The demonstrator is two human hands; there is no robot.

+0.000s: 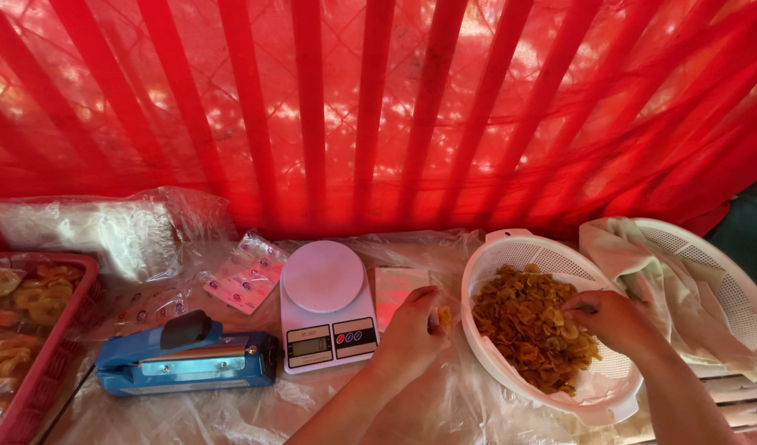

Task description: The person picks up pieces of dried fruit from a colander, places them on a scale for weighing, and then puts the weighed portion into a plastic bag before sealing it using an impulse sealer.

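In the head view, the right hand (605, 317) reaches into the white colander (510, 247) near the bench's right edge, fingers pinched among the dried fruit chips (523, 325). The left hand (411, 325), just left of its rim, grips a chip (444, 316) and a clear bag. The chip heap has no clear long axis and lies nearest the right hand; the kitchen scale (323, 305) stands left of both.

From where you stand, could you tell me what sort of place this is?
Probably a small snack-packing stall: a white kitchen scale, a blue bag sealer and a white colander of fried chips on a plastic-covered table, under red netting.
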